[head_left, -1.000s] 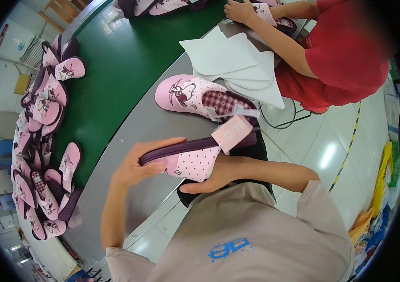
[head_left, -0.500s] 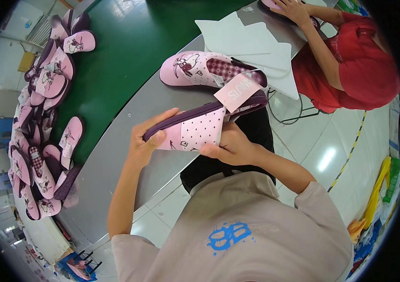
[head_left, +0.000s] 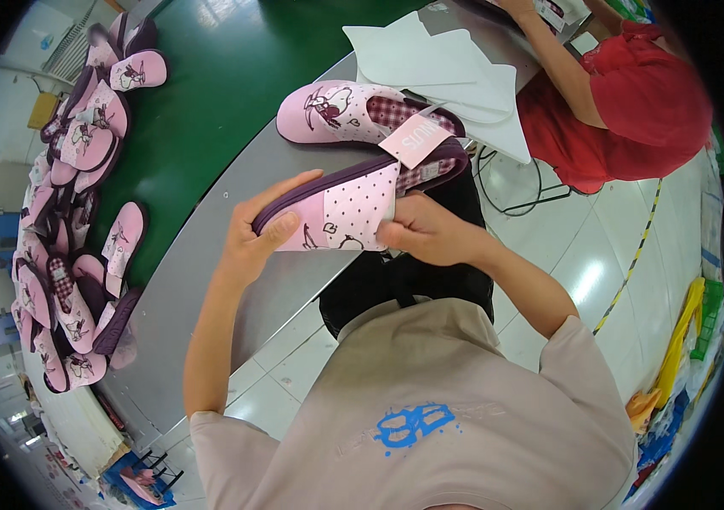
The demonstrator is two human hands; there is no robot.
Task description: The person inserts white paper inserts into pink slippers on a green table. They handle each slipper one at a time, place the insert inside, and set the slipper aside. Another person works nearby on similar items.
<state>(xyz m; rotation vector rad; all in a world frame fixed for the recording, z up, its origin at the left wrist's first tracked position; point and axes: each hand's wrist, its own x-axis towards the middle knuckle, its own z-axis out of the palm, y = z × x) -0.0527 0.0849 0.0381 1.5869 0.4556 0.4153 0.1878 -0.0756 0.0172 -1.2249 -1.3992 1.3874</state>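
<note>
A pink slipper (head_left: 349,208) with dotted fabric and a dark purple sole edge is tilted on its side between my hands. My left hand (head_left: 264,228) is closed round its toe, thumb on the upper and fingers along the sole. At the opening, my right hand (head_left: 426,228) pinches the upper's edge, its fingertips partly hidden inside. Just beyond lies the matching slipper (head_left: 324,115), toe to the left, showing a checked lining. A pink paper tag (head_left: 415,141) hangs by a thin strip across the heels of both slippers.
White card sheets (head_left: 438,64) lie fanned beyond the slippers on the grey metal table edge (head_left: 200,293). A heap of similar slippers (head_left: 73,314) fills the left side, along the green surface (head_left: 209,102). A person in red (head_left: 608,110) works at the far right. Below is a black seat (head_left: 430,280).
My right hand has shifted slightly along the slipper's opening and its fingers have curled tighter. The person in red has moved their hands farther away.
</note>
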